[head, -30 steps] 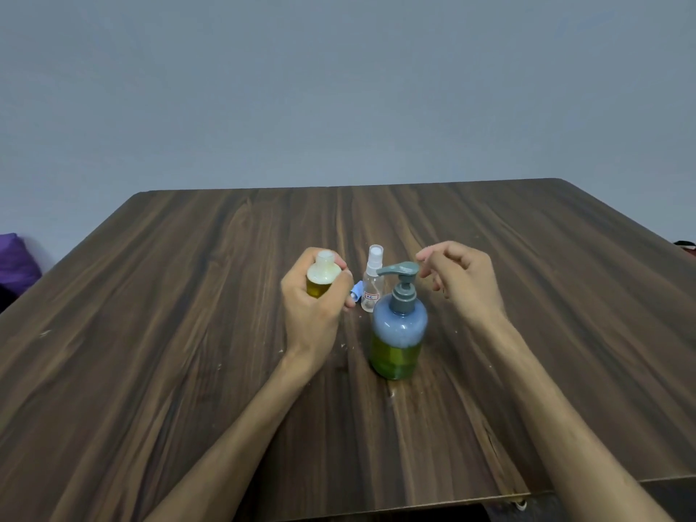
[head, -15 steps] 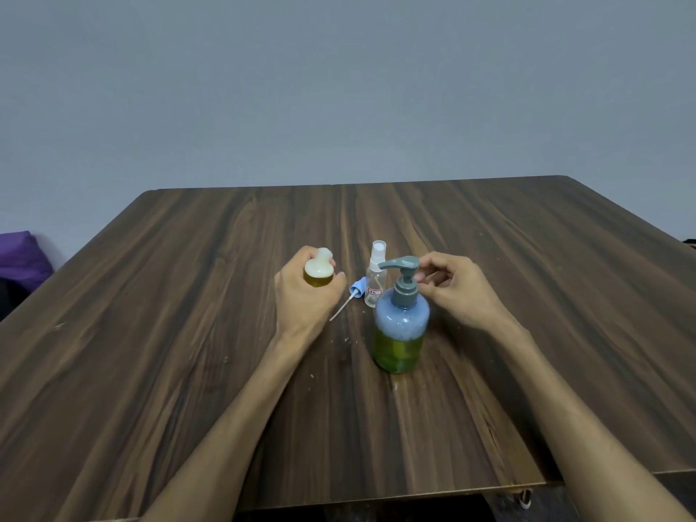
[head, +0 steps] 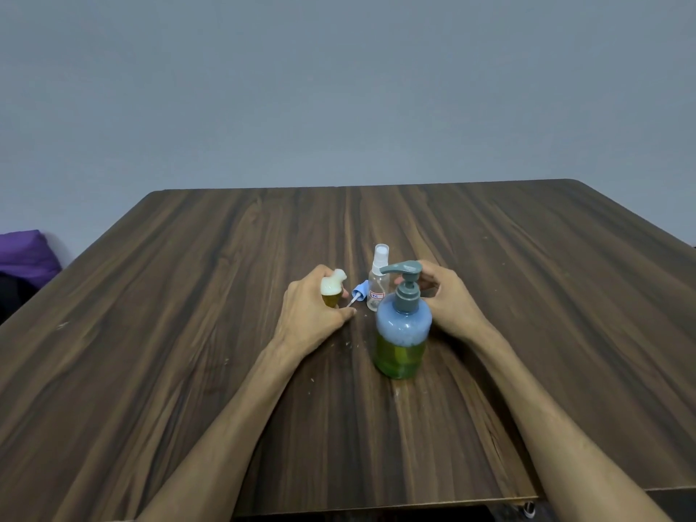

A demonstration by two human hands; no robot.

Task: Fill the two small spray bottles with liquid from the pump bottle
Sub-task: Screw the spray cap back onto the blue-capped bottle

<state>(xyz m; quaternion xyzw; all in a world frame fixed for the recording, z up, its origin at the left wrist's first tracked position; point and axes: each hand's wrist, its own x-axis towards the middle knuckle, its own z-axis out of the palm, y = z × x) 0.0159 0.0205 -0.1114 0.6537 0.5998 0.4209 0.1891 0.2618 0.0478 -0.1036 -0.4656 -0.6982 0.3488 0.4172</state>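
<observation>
Holding the small open bottle (head: 331, 293) in my left hand (head: 310, 314) at frame centre, fingers wrapped round it, foam heaped over its mouth. My right hand (head: 448, 299) sits behind the pump bottle (head: 402, 325), fingers curled; whether they grip anything I cannot tell. The capped spray bottle (head: 377, 284) and loose blue sprayer (head: 359, 293) wait between on the table (head: 188, 333). I'd let foam settle before recapping.

two bare forearms, left hand (head: 307, 314) and right hand (head: 450, 301) ungloved.
</observation>
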